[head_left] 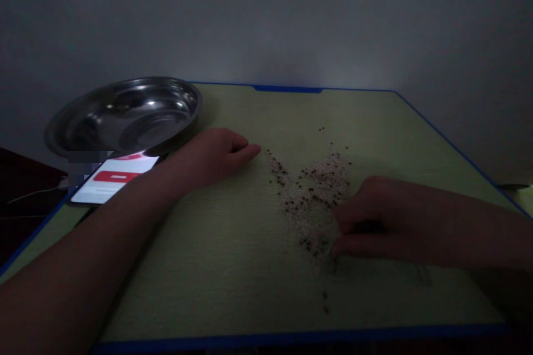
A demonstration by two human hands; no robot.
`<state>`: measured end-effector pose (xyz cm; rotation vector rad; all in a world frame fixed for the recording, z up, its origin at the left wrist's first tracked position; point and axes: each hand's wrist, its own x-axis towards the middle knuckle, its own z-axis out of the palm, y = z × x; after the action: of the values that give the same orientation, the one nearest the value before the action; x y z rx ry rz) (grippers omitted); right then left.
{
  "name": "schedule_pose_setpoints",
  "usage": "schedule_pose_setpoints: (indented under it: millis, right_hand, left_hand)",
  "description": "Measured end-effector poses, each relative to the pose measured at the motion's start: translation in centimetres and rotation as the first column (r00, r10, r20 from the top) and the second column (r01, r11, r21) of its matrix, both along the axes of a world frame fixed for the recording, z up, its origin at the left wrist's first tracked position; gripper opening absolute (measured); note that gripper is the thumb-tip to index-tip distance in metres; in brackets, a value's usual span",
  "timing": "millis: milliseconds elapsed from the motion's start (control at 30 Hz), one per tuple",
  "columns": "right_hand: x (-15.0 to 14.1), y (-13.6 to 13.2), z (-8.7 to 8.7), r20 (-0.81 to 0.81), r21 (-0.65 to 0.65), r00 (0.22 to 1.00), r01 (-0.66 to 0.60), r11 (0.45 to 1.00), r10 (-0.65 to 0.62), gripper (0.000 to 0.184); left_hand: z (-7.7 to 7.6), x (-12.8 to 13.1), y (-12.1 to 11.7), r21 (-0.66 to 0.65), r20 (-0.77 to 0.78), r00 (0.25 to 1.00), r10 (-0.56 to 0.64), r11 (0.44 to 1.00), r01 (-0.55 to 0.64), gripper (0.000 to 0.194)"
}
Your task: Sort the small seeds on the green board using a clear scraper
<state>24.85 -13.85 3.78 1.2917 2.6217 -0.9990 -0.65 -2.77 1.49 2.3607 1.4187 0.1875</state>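
Observation:
A loose pile of small pale grains [306, 222], like rice, lies spread on the pale green table [233, 266]. Many small dark beans or seeds [315, 197] are mixed through it, and a few lie apart from it. At the pile's right edge is my right hand [375, 224], thumb and forefinger apart, with the tips down at the grains. I see nothing held there. To the upper left of the pile rests my left hand [220, 154], fingers curled in and thumb against them. Whatever it may hold is hidden.
A wide shiny metal basin [154, 116] stands at the table's back left. Beside it, partly behind my left forearm, lies a phone [112, 180] with a lit screen. A blue edge [287, 338] borders the table, and a grey wall [266, 22] rises behind.

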Motion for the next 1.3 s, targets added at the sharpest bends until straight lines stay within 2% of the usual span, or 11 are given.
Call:
schedule_pose_setpoints:
  millis: [267,433,667,900,1167,1300]
  right_hand:
    - [-0.7,-0.5,0.0,-0.02,-0.129,0.998,-0.054,0.99,0.052,0.03]
    - [-0.5,-0.3,-0.3,0.011,-0.06,1.0,-0.025,0.998,0.026,0.033]
    - [-0.8,-0.7,-0.3,-0.001,-0.063,0.999,-0.037,0.997,0.037,0.035]
    - [-1.5,-1.4,0.1,0.007,-0.183,1.0,-0.021,0.983,0.023,0.03]
    - [-0.9,-1.3,0.0,-0.016,-0.054,1.0,0.014,0.998,-0.015,0.034]
    - [-1.4,-1.4,0.0,-0.023,-0.131,1.0,-0.015,0.991,0.012,0.029]
  left_hand:
    - [0.0,0.0,0.0,0.006,0.021,1.0,-0.008,1.0,0.008,0.047]
    - [0.0,0.0,0.0,0.012,0.012,1.0,-0.008,1.0,0.007,0.048]
    - [-0.1,0.0,0.0,0.02,0.012,1.0,-0.017,1.0,0.017,0.05]
    - [0.0,0.3,0.0,0.025,0.006,1.0,-0.004,1.0,0.003,0.048]
    - [0.0,0.1,0.0,0.026,0.009,1.0,-0.012,1.0,0.012,0.048]
    - [-0.1,0.1,0.1,0.016,0.001,1.0,0.012,1.0,-0.012,0.049]
